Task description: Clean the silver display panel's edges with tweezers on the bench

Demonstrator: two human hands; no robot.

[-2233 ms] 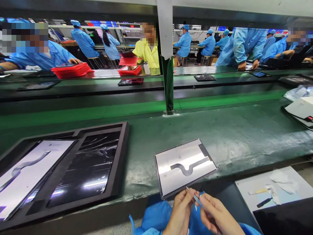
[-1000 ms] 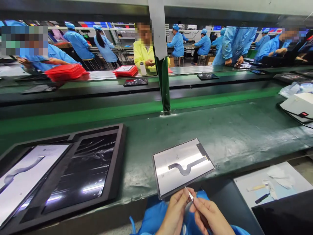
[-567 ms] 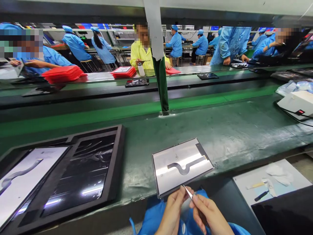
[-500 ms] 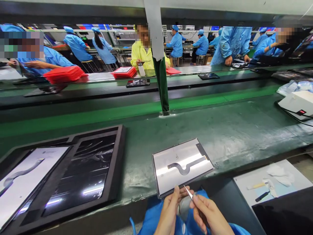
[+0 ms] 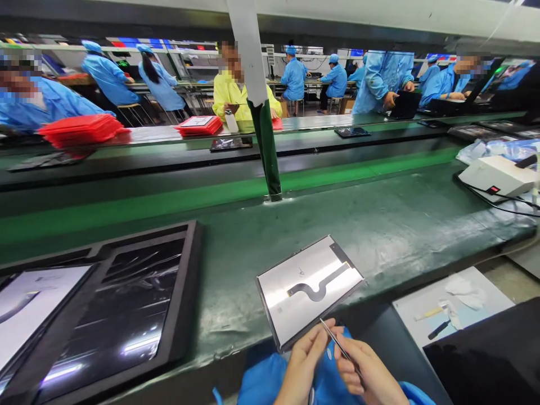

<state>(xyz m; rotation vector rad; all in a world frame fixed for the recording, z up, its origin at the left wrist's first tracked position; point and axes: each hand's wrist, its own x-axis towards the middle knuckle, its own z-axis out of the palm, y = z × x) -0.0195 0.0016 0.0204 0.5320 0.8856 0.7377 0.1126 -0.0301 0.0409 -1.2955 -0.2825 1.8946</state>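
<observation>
A display panel [image 5: 291, 306] with a silver back and a dark curved flex cable [image 5: 314, 292] lies tilted on the green bench, its near corner out over the edge. My right hand [image 5: 365, 365] grips a pair of tweezers [image 5: 341, 347], the tips pointing up and left toward the panel's near edge. Just below that edge is my left hand [image 5: 310, 349], thumb and fingers pressed together by the tweezer tips. What the left fingers hold, if anything, is too small to make out.
At left, a dark foam tray [image 5: 185, 292] holds black and silver panels. A white board [image 5: 459, 298] with small tools is at lower right, beside a black sheet [image 5: 493, 349]. A post [image 5: 268, 152] rises from the bench. Co-workers sit beyond the line [image 5: 169, 163].
My view has shifted right and the scene slides left. My left thumb has moved from the panel's edge toward its fingers near the tweezer tips. The panel appears slightly turned.
</observation>
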